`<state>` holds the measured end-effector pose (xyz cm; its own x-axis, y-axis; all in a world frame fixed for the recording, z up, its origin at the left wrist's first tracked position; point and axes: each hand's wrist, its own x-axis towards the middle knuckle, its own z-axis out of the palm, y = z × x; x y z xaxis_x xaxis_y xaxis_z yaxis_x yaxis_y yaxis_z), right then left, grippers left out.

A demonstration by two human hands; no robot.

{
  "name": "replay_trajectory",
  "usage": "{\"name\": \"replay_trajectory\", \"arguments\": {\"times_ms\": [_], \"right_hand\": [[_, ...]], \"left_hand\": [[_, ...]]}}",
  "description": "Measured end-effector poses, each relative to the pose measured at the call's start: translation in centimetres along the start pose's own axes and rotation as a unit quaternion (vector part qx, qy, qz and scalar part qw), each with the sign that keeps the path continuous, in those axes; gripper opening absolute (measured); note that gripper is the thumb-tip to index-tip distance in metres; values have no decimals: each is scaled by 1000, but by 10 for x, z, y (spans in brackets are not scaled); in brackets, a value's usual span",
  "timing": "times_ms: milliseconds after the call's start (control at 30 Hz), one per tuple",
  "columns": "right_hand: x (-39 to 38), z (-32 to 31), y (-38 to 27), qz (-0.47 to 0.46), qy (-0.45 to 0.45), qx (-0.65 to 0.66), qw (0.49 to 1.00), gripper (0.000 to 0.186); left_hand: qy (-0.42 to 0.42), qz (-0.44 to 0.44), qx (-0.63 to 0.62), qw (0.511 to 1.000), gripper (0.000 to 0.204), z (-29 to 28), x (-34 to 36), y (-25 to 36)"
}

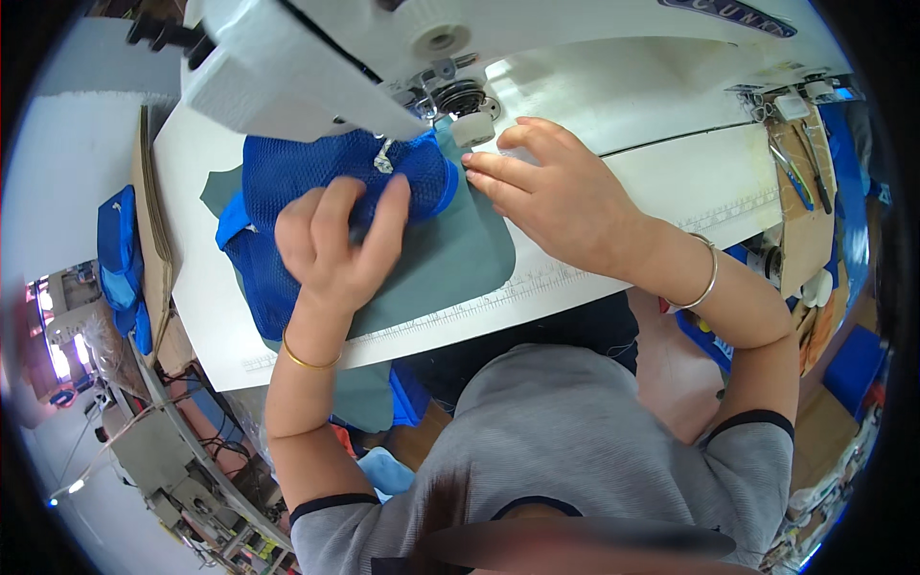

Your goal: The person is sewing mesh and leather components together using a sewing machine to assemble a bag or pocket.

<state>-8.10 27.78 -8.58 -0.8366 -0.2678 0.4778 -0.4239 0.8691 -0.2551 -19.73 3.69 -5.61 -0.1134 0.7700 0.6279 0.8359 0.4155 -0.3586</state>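
Observation:
My left hand (335,244) rests on a piece of blue mesh fabric (287,172), its fingers bent and apart, tips on the cloth. The mesh has a smooth blue edging and lies over a grey-green fabric panel (450,254) on the sewing machine's bed. A small shiny metal part (383,158) sits at the mesh, just beyond the left fingers, under the machine head (278,77). My right hand (565,196) is stretched out with fingers apart, its fingertips at the right edge of the grey-green panel. The needle cannot be made out.
A ruler strip (690,220) runs along the white table's near edge. Scissors and tweezers (791,172) lie at the right end. On the left, blue fabric pieces (120,249) rest by a cardboard sheet (149,230). A blue bin (853,369) stands lower right.

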Motion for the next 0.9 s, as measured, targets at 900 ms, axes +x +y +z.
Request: {"name": "replay_trajectory", "arguments": {"times_ms": [900], "right_hand": [[38,21,-13,-68,196,247,946,26]], "left_hand": [[-14,-57,-160,985,34,-40,7,16]]}}
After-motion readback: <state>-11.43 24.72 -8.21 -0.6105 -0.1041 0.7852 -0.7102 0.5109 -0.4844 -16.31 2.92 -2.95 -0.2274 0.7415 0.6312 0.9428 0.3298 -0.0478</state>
